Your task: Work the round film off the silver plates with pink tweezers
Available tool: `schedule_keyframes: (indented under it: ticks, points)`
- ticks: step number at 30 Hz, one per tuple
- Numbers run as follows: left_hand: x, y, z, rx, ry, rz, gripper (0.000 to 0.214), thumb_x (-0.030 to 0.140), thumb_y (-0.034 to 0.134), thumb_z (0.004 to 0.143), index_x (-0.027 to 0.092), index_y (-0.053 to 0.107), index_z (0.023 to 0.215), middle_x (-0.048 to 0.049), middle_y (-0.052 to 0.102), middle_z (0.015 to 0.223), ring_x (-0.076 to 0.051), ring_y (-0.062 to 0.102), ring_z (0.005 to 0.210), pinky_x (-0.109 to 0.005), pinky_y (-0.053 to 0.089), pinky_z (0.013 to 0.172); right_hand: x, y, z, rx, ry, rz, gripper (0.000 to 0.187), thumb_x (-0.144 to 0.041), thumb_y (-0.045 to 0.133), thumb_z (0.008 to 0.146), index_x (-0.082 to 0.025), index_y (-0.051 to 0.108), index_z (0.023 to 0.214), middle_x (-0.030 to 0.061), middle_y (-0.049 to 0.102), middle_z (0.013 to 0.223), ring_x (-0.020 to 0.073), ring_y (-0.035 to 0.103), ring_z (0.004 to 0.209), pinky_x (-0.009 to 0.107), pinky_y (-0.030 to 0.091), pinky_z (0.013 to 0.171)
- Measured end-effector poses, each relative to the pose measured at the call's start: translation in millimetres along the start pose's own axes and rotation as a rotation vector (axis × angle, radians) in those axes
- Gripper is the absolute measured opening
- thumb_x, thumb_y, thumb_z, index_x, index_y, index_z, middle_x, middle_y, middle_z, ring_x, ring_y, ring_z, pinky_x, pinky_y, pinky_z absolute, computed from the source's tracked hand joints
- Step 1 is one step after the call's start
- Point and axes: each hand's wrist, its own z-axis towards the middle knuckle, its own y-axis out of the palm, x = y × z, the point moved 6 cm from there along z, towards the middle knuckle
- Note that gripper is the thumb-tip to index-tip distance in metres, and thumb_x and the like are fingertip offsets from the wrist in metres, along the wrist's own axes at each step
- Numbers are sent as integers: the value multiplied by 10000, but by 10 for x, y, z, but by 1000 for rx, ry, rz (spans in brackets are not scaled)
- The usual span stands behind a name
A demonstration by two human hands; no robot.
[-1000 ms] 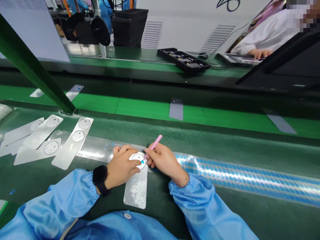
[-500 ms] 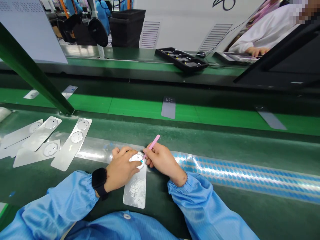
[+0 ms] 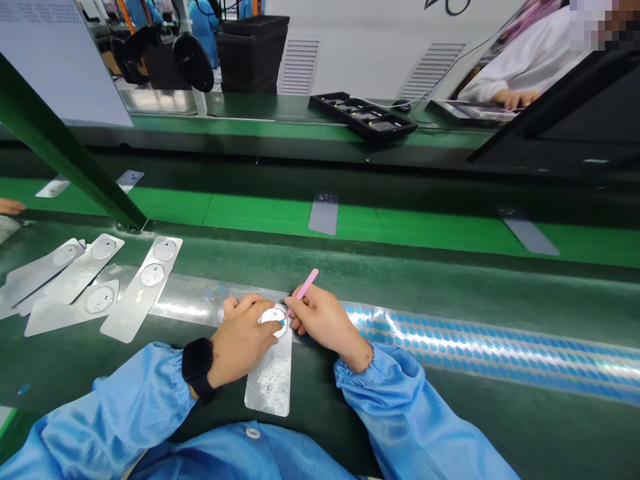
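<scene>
A silver flat panel [image 3: 270, 380] with a white round ring at its top lies on the green bench in front of me. My left hand [image 3: 245, 340] presses down on its upper end, fingers curled over the ring. My right hand [image 3: 320, 320] pinches pink tweezers [image 3: 303, 293], whose tip holds a small blue dot against the ring. A long clear strip of blue dot stickers [image 3: 475, 347] runs right from my hands. A black watch sits on my left wrist.
Several more silver panels [image 3: 100, 280] lie fanned at the left. Other panels [image 3: 324, 213] ride the green conveyor beyond. A green slanted post [image 3: 70, 153] stands at left. A black tray [image 3: 363, 120] and another person's hands [image 3: 505, 99] are at the far bench.
The panels on the conveyor have drifted left. My hands stay on the panel, almost unmoved. A fingertip of another person has come in at the left edge.
</scene>
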Motion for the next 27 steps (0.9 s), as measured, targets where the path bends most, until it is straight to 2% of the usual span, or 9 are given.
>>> schedule_keyframes:
  ticks: [2, 8, 17, 19, 22, 24, 26, 27]
  points:
    - [8, -7, -2, -3, -3, 11, 161, 267, 577, 881, 262, 690, 996, -67, 594, 1191, -263, 439, 1081, -422, 297, 835, 13, -19, 9, 4, 14, 69, 136, -270, 591, 789, -196, 527, 696, -22, 619, 493, 117, 585, 391, 199, 462, 382]
    - [31, -22, -3, 1, -12, 36, 189, 244, 572, 876, 259, 681, 1030, -83, 598, 1193, -276, 443, 1084, -430, 311, 832, 71, -48, 67, -6, 71, 479, 249, -362, 651, 716, -174, 517, 621, -33, 557, 419, 86, 511, 333, 175, 409, 325]
    - [41, -29, 34, -53, -42, 76, 188, 195, 628, 821, 240, 645, 1003, -99, 548, 1255, -329, 400, 1149, -459, 331, 808, 39, -51, 75, -35, 63, 625, 255, -341, 693, 686, -164, 545, 577, -26, 548, 392, 79, 486, 319, 165, 390, 318]
    - [39, -41, 79, -96, -63, 90, 211, 175, 646, 800, 216, 602, 1002, -105, 540, 1263, -330, 395, 1159, -464, 344, 813, 50, -75, 99, -41, 73, 696, 269, -334, 675, 711, -168, 540, 546, -19, 542, 379, 73, 463, 308, 164, 379, 318]
    - [33, -58, 174, -195, -124, 71, 256, 146, 672, 760, 187, 534, 972, -98, 577, 1163, -307, 429, 1134, -459, 358, 839, 39, -115, 131, -28, 95, 779, 309, -309, 628, 766, -173, 530, 506, -13, 526, 370, 73, 446, 305, 166, 363, 323]
    - [23, -79, 230, -242, -173, 43, 281, 130, 675, 736, 183, 503, 952, -88, 580, 1100, -290, 461, 1095, -448, 360, 854, -48, -153, 76, -11, 62, 839, 330, -314, 610, 788, -174, 533, 499, -12, 518, 384, 72, 437, 312, 170, 354, 330]
    - [-16, -111, 268, -266, -232, -15, 300, 108, 655, 713, 188, 482, 944, -72, 567, 1069, -258, 496, 1040, -416, 368, 863, -217, -208, -112, -5, -55, 933, 332, -347, 642, 771, -177, 535, 507, -7, 541, 449, 79, 469, 354, 183, 385, 362]
    - [-54, -134, 285, -272, -266, -59, 301, 95, 634, 705, 194, 475, 940, -60, 559, 1060, -235, 513, 1006, -388, 377, 858, -319, -233, -264, -26, -143, 970, 309, -365, 682, 739, -177, 551, 531, 5, 583, 522, 103, 538, 425, 200, 436, 409]
